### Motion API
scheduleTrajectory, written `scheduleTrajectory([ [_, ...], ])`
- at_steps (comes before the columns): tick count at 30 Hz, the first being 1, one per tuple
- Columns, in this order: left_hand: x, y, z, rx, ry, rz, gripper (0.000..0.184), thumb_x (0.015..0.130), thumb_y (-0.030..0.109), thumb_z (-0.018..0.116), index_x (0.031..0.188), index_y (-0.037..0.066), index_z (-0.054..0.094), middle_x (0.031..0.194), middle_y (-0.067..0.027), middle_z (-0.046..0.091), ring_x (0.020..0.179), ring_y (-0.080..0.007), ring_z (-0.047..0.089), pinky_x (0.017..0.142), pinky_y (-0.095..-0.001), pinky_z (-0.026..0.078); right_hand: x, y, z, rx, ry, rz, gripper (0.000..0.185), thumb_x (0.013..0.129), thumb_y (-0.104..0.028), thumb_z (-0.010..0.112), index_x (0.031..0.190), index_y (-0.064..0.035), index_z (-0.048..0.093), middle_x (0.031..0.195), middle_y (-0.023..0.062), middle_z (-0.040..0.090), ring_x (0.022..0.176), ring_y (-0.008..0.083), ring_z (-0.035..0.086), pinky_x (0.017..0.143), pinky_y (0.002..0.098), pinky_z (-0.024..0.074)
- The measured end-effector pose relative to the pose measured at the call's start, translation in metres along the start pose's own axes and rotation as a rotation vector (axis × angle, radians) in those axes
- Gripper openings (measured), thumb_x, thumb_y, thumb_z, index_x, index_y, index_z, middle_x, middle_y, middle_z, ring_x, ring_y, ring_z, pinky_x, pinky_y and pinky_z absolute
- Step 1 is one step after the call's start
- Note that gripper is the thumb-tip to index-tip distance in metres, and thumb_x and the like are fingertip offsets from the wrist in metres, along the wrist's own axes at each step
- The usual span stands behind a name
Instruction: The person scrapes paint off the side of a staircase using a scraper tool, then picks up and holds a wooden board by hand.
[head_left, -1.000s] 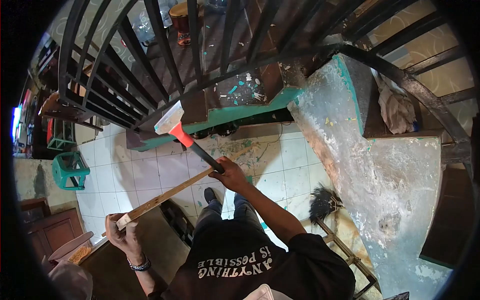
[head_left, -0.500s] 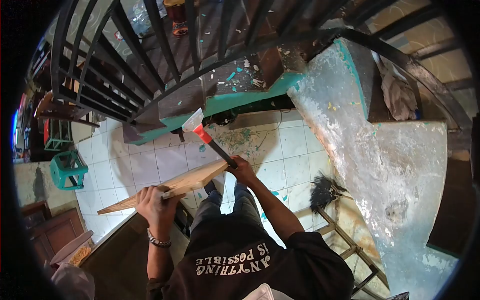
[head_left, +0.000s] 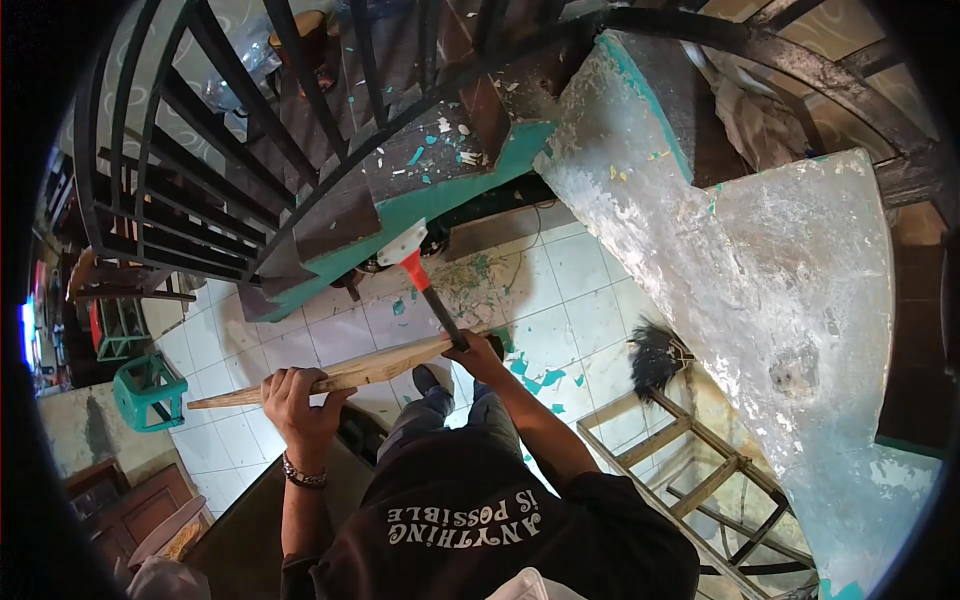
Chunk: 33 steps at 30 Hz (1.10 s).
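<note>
My left hand (head_left: pixel 300 405), with a bracelet at the wrist, grips a long wooden board (head_left: pixel 375 368) near its middle, fingers over the top edge. The board's tapered end points to the left, and its wider end reaches my right hand (head_left: pixel 480 358). That hand is closed around the black handle of a scraper (head_left: pixel 437 305) with a red neck and a pale, wide blade. The blade points up and away from me, toward the stairs' green edge. Whether my right fingers also hold the board's end is hidden.
Dark stairs (head_left: pixel 410 165) with paint flakes rise behind a black metal railing (head_left: pixel 330 170). To the right is a scraped grey wall surface (head_left: pixel 770 280). A ladder (head_left: pixel 690 465), black bristly brush (head_left: pixel 655 360) and green stool (head_left: pixel 150 392) stand around the flake-strewn tiled floor (head_left: pixel 570 270).
My view has shifted, showing more of the ladder. The board lies closer to level in view, and my left hand has moved slightly up and left. Both hands keep their holds.
</note>
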<state>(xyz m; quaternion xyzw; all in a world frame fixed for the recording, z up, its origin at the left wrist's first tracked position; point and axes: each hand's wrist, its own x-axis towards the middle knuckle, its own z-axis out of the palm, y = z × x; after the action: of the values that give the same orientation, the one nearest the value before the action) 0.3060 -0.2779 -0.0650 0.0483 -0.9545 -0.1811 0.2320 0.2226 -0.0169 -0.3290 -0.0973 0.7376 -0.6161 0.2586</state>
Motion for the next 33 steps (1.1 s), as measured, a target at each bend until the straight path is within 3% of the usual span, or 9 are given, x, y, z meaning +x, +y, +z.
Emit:
scheduleTrajectory([
  [8,0.006,-0.014,-0.007,-0.016,0.034,-0.101,0.033,0.057,0.019,0.085,0.072,0.008,0.057,0.07,-0.004,0.059,0.069,-0.026,0.053,0.067,-0.0369,0.039,0.025,-0.024,0.004,-0.063,0.064,-0.04,0.03,0.079,-0.017,0.078,0.1,-0.002,0.062,0.086,0.0106,0.065,0.078,0.019,0.063,0.072,0.0329,0.0492],
  [10,0.008,-0.016,-0.019,-0.047,0.033,-0.154,0.03,0.059,0.017,0.083,0.073,0.006,0.059,0.071,-0.0052,0.059,0.071,-0.025,0.052,0.067,-0.0358,0.039,0.028,-0.055,-0.002,-0.117,0.046,-0.041,0.03,0.079,-0.013,0.077,0.103,-0.0038,0.062,0.093,0.0096,0.063,0.088,0.0202,0.063,0.08,0.0326,0.0479],
  [14,-0.007,-0.032,-0.032,-0.099,0.085,-0.173,0.027,0.07,0.024,0.077,0.075,0.003,0.06,0.073,-0.0062,0.059,0.071,-0.0215,0.051,0.069,-0.0335,0.04,0.031,-0.094,-0.009,-0.163,0.093,-0.275,0.03,0.077,-0.012,0.078,0.099,-0.0012,0.061,0.093,0.0134,0.062,0.084,0.0292,0.064,0.073,0.0366,0.0497],
  [16,-0.019,-0.038,-0.034,-0.203,0.148,-0.294,0.032,0.07,0.029,0.073,0.077,0.001,0.059,0.074,-0.0086,0.058,0.074,-0.025,0.052,0.071,-0.0357,0.041,0.03,-0.102,-0.012,-0.235,0.085,-0.296,0.031,0.077,-0.01,0.076,0.104,-0.0039,0.062,0.103,0.0136,0.063,0.095,0.0311,0.063,0.082,0.0366,0.049],
  [19,-0.039,-0.052,-0.024,-0.302,0.178,-0.313,0.031,0.075,0.028,0.067,0.081,-0.001,0.059,0.08,-0.012,0.058,0.079,-0.0256,0.054,0.075,-0.0348,0.042,0.031,-0.113,-0.015,-0.317,0.111,-0.317,0.033,0.076,-0.011,0.076,0.105,-0.003,0.062,0.105,0.0143,0.063,0.097,0.0335,0.062,0.083,0.0384,0.0495],
  [25,-0.061,-0.06,0.012,-0.445,0.176,-0.395,0.025,0.076,0.02,0.066,0.086,-0.002,0.06,0.085,-0.0133,0.062,0.084,-0.027,0.055,0.082,-0.0378,0.043,0.048,-0.101,-0.036,-0.478,0.123,-0.388,0.036,0.074,-0.011,0.077,0.106,-0.0027,0.062,0.105,0.0148,0.062,0.099,0.0346,0.061,0.085,0.0414,0.05],
  [29,-0.062,-0.061,0.05,-0.342,0.162,-0.354,0.014,0.073,0.01,0.064,0.085,0.002,0.061,0.08,-0.0105,0.063,0.083,-0.0283,0.056,0.086,-0.0394,0.042,0.057,-0.069,-0.052,-0.48,0.114,-0.372,0.038,0.071,-0.007,0.077,0.106,-0.0023,0.062,0.105,0.0149,0.062,0.099,0.0352,0.061,0.086,0.0422,0.0502],
  [32,-0.055,-0.06,0.062,-0.251,0.141,-0.252,0.012,0.072,0.009,0.065,0.081,0.004,0.059,0.079,-0.009,0.062,0.084,-0.0281,0.057,0.084,-0.0394,0.042,0.062,-0.059,-0.058,-0.516,0.11,-0.346,0.038,0.071,-0.004,0.077,0.105,-0.0024,0.062,0.105,0.0156,0.062,0.1,0.0356,0.061,0.087,0.0411,0.0505],
  [33,-0.054,-0.062,0.063,-0.265,0.113,-0.269,0.016,0.071,0.013,0.067,0.081,0.006,0.058,0.08,-0.0079,0.062,0.085,-0.0277,0.057,0.092,-0.0403,0.039,0.058,-0.062,-0.057,-0.47,0.118,-0.313,0.037,0.071,-0.005,0.077,0.105,-0.0024,0.062,0.105,0.0157,0.063,0.1,0.0355,0.061,0.087,0.0409,0.0507],
])
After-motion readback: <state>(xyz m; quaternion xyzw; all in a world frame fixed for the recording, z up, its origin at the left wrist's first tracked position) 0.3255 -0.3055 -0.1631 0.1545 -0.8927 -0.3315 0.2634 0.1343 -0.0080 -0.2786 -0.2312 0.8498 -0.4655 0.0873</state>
